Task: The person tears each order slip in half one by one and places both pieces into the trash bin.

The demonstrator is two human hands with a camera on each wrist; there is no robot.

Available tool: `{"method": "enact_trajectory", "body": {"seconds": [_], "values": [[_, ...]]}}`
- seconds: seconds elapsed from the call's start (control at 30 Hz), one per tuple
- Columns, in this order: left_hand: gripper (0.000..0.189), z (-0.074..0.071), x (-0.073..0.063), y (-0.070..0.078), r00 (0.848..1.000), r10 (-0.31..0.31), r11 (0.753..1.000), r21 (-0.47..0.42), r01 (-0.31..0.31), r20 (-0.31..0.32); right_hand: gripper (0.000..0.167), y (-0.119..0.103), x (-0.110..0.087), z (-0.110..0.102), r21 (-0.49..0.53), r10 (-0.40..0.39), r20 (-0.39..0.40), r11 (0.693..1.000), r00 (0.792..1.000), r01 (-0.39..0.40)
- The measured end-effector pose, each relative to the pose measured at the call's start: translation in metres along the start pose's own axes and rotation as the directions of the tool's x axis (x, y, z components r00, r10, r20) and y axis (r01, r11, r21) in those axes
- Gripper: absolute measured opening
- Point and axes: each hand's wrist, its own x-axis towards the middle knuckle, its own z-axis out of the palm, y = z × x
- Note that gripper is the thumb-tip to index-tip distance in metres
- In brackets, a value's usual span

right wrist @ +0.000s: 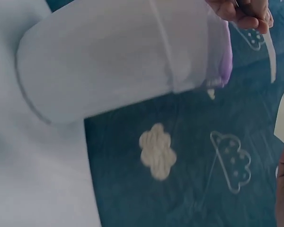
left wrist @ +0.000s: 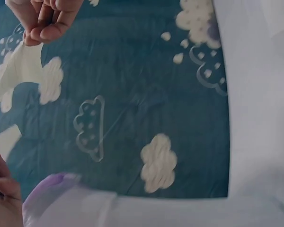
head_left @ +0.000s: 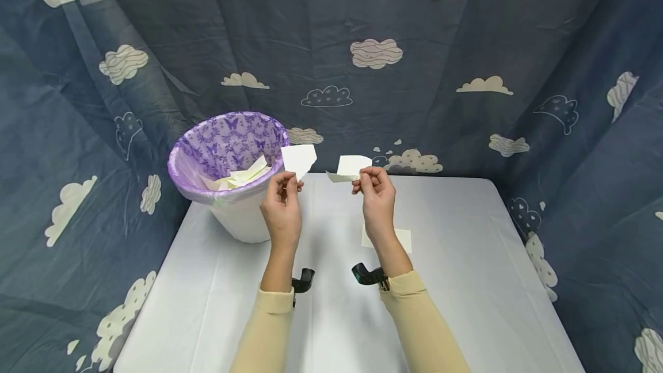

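Soft, even light brightens the table (head_left: 497, 281), with faint, diffuse shadows below the left hand (head_left: 282, 206) and right hand (head_left: 378, 194). A pale sheen crosses the curtain (head_left: 290, 27) far up and left of the grip. The wrist views look dimmer and hazy; beside the fingers, the bin (right wrist: 109, 66) blurs softly.

From where I stand: white bin (head_left: 235, 220) at far left of table (head_left: 466, 281) blocks low passage leftward from left hand (head_left: 282, 203). Above its purple rim (head_left: 178, 174), way in open from overhead; paper pieces (head_left: 243, 177) inside crowd its right side. Upright scrap (head_left: 297, 159) in left hand obstructs at rim's right. Between left hand and right hand (head_left: 378, 200), a gap, narrowed nearer by black wrist mounts (head_left: 305, 280) jutting inward. Flat sheet (head_left: 404, 239) beneath right wrist: low, passable over. Right of right arm, broad bare tabletop. Curtain (head_left: 430, 114) walls off far side.
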Motion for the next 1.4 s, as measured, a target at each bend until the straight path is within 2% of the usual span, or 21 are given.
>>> {"method": "enact_trajectory", "body": {"seconds": [0.2,0.33,0.4,0.57,0.73,0.83,0.93,1.2,1.4], "values": [[0.016,-0.015,0.016,0.011,0.995,0.046,0.996,0.079,-0.039,-0.084,0.008,-0.004,0.013,0.036,0.044,-0.022,0.055,0.999,0.998,0.020],[0.016,-0.026,0.024,0.013,0.989,0.088,0.988,0.137,-0.072,-0.120,0.009,-0.006,0.019,0.058,0.061,-0.033,0.093,0.998,0.995,0.028],[0.016,-0.031,0.029,0.013,0.986,0.095,0.987,0.139,-0.075,-0.139,0.010,-0.007,0.023,0.070,0.079,-0.037,0.108,0.996,0.993,0.028],[0.009,-0.041,0.039,0.012,0.970,0.103,0.985,0.160,-0.069,-0.219,0.013,-0.008,0.029,0.096,0.101,-0.035,0.147,0.995,0.988,0.020],[0.005,-0.046,0.044,0.014,0.951,0.138,0.964,0.257,-0.065,-0.277,0.014,-0.006,0.033,0.117,0.086,-0.035,0.185,0.996,0.982,0.019],[0.006,-0.048,0.045,0.015,0.945,0.156,0.952,0.300,-0.066,-0.286,0.014,-0.003,0.033,0.126,0.058,-0.028,0.208,0.998,0.978,0.016],[0.007,-0.049,0.044,0.015,0.946,0.164,0.945,0.320,-0.070,-0.279,0.014,-0.001,0.032,0.131,0.012,-0.033,0.228,0.999,0.973,0.031],[0.017,-0.052,0.045,0.015,0.953,0.144,0.946,0.319,-0.054,-0.267,0.014,-0.002,0.030,0.135,-0.093,-0.058,0.260,0.992,0.964,0.084],[0.017,-0.052,0.044,0.015,0.954,0.137,0.952,0.303,-0.052,-0.266,0.017,-0.004,0.030,0.137,-0.180,-0.081,0.292,0.974,0.953,0.138]]}}
